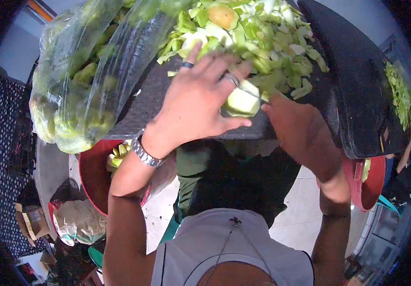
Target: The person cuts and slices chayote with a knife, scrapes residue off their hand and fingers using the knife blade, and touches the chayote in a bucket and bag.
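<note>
**While Two Hands Are Joined in Close Work, Steadiness Is Needed**

Although the right hand (293,128) is blurred, its grip appears to be closed around a thin tool (252,92), of which the handle is hidden. The pale green piece (243,102) is gripped by the left hand (198,102), between thumb and curved fingers. It is held above the near edge of the worktop (143,105), just before the heap of peelings (262,52) and to the right of the plastic bag (76,95).

The step is judged to be peeling. For good work, the tool should be laid flat and drawn in short, even strokes, so that only little flesh is lost. The left thumb and fingertips should be placed outside its path, and the piece should be turned after each stroke, because a wet surface may slip.
</note>
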A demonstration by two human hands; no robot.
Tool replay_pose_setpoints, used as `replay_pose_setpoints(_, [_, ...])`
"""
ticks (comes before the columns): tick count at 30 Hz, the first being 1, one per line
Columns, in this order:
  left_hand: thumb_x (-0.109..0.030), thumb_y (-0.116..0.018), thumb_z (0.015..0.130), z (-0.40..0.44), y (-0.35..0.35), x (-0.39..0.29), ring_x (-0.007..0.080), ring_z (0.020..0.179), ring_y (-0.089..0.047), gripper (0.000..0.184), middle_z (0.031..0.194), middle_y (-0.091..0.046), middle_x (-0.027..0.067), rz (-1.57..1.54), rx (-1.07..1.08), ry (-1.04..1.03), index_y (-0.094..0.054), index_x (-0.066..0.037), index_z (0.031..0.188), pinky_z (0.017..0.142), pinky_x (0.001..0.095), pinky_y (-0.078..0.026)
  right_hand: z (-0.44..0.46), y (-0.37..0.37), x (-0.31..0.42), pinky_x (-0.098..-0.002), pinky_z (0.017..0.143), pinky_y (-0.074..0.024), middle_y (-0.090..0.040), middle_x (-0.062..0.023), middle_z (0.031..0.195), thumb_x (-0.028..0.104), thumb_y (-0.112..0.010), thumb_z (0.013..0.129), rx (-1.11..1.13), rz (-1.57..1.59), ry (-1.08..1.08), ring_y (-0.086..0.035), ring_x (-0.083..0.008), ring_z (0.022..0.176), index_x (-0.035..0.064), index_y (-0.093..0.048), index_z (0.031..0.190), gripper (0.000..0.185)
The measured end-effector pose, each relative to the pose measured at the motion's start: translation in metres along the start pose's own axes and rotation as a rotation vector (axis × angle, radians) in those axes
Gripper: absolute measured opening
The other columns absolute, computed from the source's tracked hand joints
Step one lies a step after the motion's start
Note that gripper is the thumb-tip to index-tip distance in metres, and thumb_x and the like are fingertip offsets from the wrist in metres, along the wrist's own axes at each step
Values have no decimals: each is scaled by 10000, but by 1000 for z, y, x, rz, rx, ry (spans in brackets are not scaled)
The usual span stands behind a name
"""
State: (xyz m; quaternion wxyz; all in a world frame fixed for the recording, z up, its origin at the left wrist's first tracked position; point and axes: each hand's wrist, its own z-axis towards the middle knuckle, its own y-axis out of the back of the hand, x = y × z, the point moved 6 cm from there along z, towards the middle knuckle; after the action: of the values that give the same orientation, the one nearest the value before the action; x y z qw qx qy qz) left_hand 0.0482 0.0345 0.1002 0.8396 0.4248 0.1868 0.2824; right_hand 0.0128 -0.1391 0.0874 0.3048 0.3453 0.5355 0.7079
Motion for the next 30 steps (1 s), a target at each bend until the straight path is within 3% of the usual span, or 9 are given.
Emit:
replay_pose_setpoints(3, [-555,-852,667,-11,-19,11,313,1049,-640,708,1127,-653,76,60,122,37,-658,-116,1188,974,510,-482,2,-10,4,-430,570,-537,-608,-106,763,220,-588,1017,38,-43,-32,-667,-316,691,57,-623,1113,192])
replay_pose_setpoints(6, [-567,-842,671,-17,-20,11,274,938,-648,654,1073,-661,52,46,-8,9,-673,-114,1112,854,449,-499,-1,-9,10,-389,524,-513,-581,-78,730,233,-590,1025,-55,-176,91,-638,-273,629,60,-628,1143,213])
replay_pose_setpoints(12, [-595,-816,680,-34,-38,9,261,942,-659,665,1113,-672,61,78,-16,87,-673,-113,1115,834,426,-500,-12,-20,22,-311,542,-484,-478,8,702,255,-575,1021,-129,-847,244,-559,-163,599,40,-642,1203,289])
replay_pose_setpoints(15, [-589,-821,675,-41,-50,14,285,979,-683,745,1139,-678,86,43,20,130,-638,-81,1187,856,447,-523,-11,-34,9,-280,558,-476,-460,24,724,255,-541,1028,-28,-359,242,-538,-132,620,14,-643,1219,324])
replay_pose_setpoints(18, [-588,-827,676,-38,-55,20,306,1006,-693,782,1146,-684,107,27,42,160,-612,-65,1217,862,463,-541,-12,-26,16,-270,573,-483,-466,22,741,233,-528,1025,-117,-946,415,-556,-121,657,-18,-632,1237,345])
replay_pose_setpoints(20, [-598,-829,674,-44,-53,14,309,1005,-693,785,1155,-686,110,30,102,232,-612,-71,1214,857,466,-545,-19,-21,24,-269,570,-484,-486,9,744,211,-529,1021,-177,-1022,478,-573,-123,667,-29,-633,1215,326])
replay_pose_setpoints(24, [-665,-811,694,-48,-61,20,330,973,-706,836,1064,-704,146,-36,169,301,-604,-34,1201,880,477,-542,-6,-53,0,-273,549,-481,-517,-17,747,168,-533,1009,-100,-676,469,-580,-129,651,-49,-629,1181,293])
replay_pose_setpoints(27, [-654,-809,719,-39,-56,15,355,1031,-704,861,1075,-709,174,-78,84,234,-592,-8,1246,957,507,-510,-10,-52,0,-261,515,-410,-388,25,687,192,-545,986,-257,-1053,454,-455,-95,554,103,-566,849,165])
replay_pose_setpoints(30, [-476,-825,754,-36,-58,3,377,1242,-598,765,1312,-613,194,-232,-36,131,-576,-49,1337,1095,577,-418,-11,-56,3,-280,540,-486,-511,-28,737,132,-564,956,-117,-922,427,-578,-148,618,14,-608,1006,136])
